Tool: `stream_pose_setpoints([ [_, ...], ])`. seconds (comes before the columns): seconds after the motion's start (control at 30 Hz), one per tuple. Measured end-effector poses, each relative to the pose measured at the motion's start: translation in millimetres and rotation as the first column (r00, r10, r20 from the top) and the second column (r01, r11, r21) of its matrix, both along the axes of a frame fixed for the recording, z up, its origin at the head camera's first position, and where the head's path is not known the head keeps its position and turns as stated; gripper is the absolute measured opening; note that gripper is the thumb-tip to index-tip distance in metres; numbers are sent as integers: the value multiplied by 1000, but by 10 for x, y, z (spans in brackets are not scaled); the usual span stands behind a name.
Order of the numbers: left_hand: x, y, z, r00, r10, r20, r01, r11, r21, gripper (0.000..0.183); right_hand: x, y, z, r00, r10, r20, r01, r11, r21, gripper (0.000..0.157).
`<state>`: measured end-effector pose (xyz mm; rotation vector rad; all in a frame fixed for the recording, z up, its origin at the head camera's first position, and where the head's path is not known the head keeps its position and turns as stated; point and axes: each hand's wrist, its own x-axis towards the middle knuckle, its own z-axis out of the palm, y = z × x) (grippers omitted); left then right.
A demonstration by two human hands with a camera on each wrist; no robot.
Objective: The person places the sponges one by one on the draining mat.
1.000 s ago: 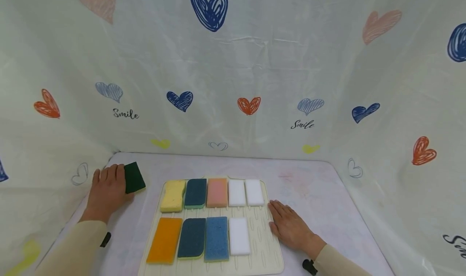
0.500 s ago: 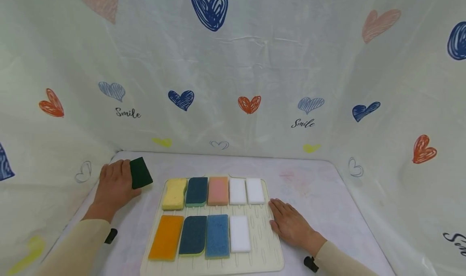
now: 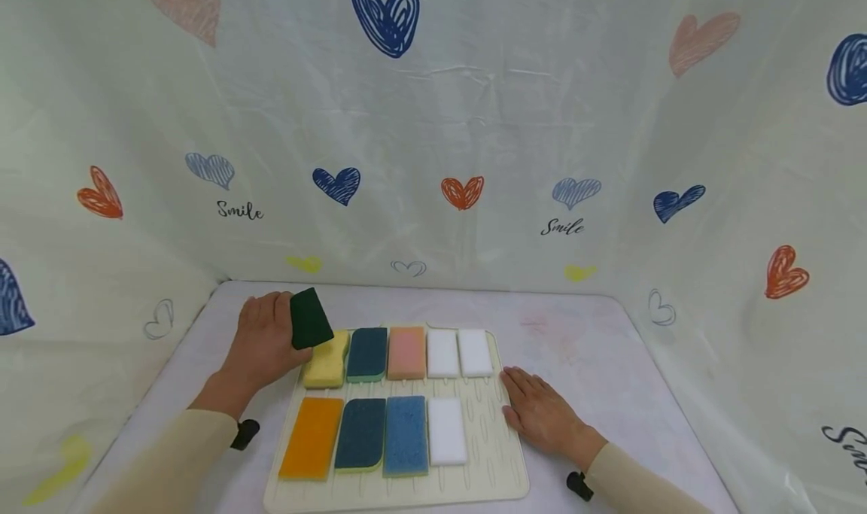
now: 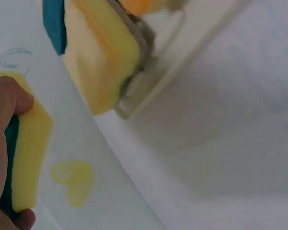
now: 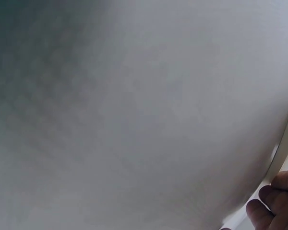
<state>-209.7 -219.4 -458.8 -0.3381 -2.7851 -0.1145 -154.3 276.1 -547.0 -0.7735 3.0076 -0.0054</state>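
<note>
My left hand (image 3: 267, 341) grips a sponge (image 3: 311, 319) with a dark green scouring face over yellow foam, held over the back-left corner of the cream ridged tray. In the left wrist view, thumb and fingertips pinch that sponge (image 4: 31, 148) by its ends. Just below and beside it in the head view lies a wavy yellow sponge (image 3: 327, 363), partly hidden. My right hand (image 3: 545, 416) lies flat with straight fingers, its fingertips touching the right edge of the tray (image 3: 491, 454). The right wrist view catches only the curled-looking fingertips at that edge.
On the tray's back row sit a dark teal sponge (image 3: 366, 354), a pink one (image 3: 406, 352) and two white ones (image 3: 443, 353). The front row has orange (image 3: 310, 439), dark teal (image 3: 360, 435), blue (image 3: 406, 436) and white (image 3: 447, 431) sponges. A heart-printed curtain surrounds the table.
My left hand has carried the green-and-yellow sponge rightward from the table's left side to above the tray's corner. The right hand stays at the tray's edge.
</note>
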Motion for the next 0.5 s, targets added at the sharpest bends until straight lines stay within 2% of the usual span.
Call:
stream_pose_setpoints([
  [0.13, 64, 280, 59, 999, -47, 1, 47, 999, -9, 111, -3, 9, 9, 1000, 2, -4, -2, 1000, -6, 61],
  [0.3, 151, 678, 92, 989, -147, -28, 148, 989, 21, 111, -21, 12, 2, 1000, 8, 3, -8, 1000, -9, 62],
  [0.5, 301, 1194, 94, 963, -264, 59, 259, 963, 76, 104, -26, 35, 6, 1000, 21, -1, -21, 999, 27, 63],
])
